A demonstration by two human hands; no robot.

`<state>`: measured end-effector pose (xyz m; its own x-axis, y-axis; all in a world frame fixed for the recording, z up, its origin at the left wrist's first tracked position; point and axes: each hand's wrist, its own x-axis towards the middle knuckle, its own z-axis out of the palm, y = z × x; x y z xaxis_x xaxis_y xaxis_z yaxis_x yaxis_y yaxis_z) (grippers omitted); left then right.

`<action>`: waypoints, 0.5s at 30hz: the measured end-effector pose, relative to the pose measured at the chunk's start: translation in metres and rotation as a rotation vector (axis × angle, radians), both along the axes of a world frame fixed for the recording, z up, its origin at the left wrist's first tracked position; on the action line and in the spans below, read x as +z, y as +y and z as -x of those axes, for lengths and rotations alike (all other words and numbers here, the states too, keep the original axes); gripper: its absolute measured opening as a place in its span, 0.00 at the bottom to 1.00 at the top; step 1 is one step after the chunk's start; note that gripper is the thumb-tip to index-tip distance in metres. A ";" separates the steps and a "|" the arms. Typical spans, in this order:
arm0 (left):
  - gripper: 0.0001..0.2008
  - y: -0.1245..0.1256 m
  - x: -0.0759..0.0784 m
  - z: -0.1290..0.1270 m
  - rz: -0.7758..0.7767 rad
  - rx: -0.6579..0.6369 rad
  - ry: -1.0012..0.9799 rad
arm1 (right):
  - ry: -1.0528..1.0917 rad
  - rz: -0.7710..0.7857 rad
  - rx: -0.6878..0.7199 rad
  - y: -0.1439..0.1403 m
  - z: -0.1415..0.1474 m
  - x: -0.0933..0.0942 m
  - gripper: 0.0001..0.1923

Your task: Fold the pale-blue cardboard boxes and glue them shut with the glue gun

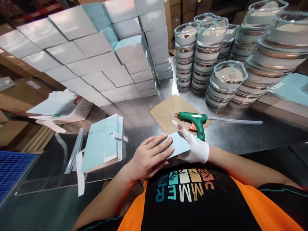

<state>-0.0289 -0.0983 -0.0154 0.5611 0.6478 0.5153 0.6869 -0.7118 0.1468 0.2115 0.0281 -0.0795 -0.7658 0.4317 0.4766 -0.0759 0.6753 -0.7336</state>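
Both hands are on one pale blue card (176,144) at the table's near edge. The bare left hand (150,157) lies flat on it, fingers spread, probably pinning it down. The gloved right hand (194,146) grips its right side, thumb up. One green glue gun (196,122) rests on one cardboard sheet (166,112), likely catching drips. Behind: roughly seven stacks of glass bowls (226,80) and a wall of boxes (96,54).

A folded card sheet (178,144) is pressed flat at the near table edge under the left hand (150,157), with the gloved right hand (194,146) at its right side. Just behind, a glue gun (196,121) is laid on a cardboard pad (166,112). Flat cartons (103,142) are stacked left; closed boxes (101,57) behind-left; glass bowls (226,80) behind-right.
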 end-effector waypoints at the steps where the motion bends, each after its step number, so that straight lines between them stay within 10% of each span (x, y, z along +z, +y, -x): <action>1: 0.27 0.000 0.000 -0.001 -0.005 0.002 0.004 | 0.012 -0.016 0.006 0.001 -0.001 0.000 0.62; 15: 0.23 0.004 0.007 -0.012 -0.109 0.040 0.179 | -0.016 -0.104 0.004 0.008 -0.011 -0.011 0.68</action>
<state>-0.0170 -0.0940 -0.0089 0.6249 0.6170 0.4784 0.7230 -0.6885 -0.0563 0.2226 0.0364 -0.0906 -0.7751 0.3776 0.5066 -0.0674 0.7478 -0.6604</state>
